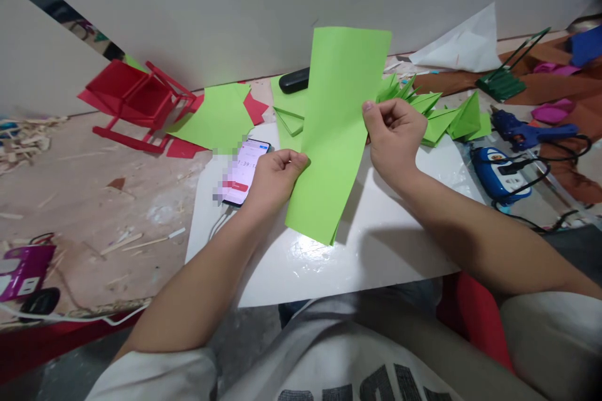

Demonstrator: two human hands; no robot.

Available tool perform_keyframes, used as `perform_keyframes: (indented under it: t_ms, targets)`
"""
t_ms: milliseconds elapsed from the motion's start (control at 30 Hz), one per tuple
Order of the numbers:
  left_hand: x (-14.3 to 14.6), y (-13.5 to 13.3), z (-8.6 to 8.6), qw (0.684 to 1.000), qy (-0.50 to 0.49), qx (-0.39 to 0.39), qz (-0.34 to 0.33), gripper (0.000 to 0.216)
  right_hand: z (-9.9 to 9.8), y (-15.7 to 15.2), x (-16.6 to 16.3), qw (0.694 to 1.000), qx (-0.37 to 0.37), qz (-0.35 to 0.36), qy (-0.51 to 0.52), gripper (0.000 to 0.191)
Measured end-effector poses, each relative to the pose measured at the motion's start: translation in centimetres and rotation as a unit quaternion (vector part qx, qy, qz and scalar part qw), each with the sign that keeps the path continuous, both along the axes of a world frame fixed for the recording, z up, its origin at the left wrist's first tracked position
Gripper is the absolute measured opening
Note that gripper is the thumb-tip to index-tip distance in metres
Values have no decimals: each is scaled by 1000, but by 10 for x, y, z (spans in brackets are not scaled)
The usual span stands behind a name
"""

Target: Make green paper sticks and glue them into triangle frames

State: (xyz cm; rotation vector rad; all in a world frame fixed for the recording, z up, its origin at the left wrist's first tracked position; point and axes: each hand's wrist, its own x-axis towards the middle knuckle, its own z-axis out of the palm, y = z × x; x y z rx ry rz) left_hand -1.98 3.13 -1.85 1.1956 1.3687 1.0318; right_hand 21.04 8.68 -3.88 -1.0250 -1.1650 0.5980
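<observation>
A long strip of bright green paper (335, 131), folded double, stands nearly upright above a glossy white board (376, 244). My left hand (273, 178) pinches its left edge at mid height, fingers closed on the paper. My right hand (392, 135) grips the right edge a little higher, thumb and fingers pressed together on it. A phone (247, 169) with a lit screen lies on the board just left of my left hand.
Several folded green paper pieces (442, 116) lie behind the right hand, more green sheets (216, 116) at the back left. A red model chair (136, 103) lies tipped over. A blue glue gun (529, 131) and a power strip (496, 172) sit at the right.
</observation>
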Motion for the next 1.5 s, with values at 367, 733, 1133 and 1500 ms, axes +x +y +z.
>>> perform_keyframes:
  t_ms: [367, 733, 1133, 1500]
  targets:
    - [2, 3, 10, 995, -28, -11, -90, 28, 7, 15, 18, 997, 32, -68, -23, 55]
    - [-4, 3, 17, 979, 24, -17, -202, 33, 9, 23, 26, 993, 55, -95, -36, 51]
    - [-5, 1, 15, 954, 0, -73, -292, 21, 23, 32, 29, 986, 56, -160, -3, 45]
    - [-4, 2, 12, 968, 22, -55, -245, 19, 25, 36, 30, 984, 33, -172, 18, 50]
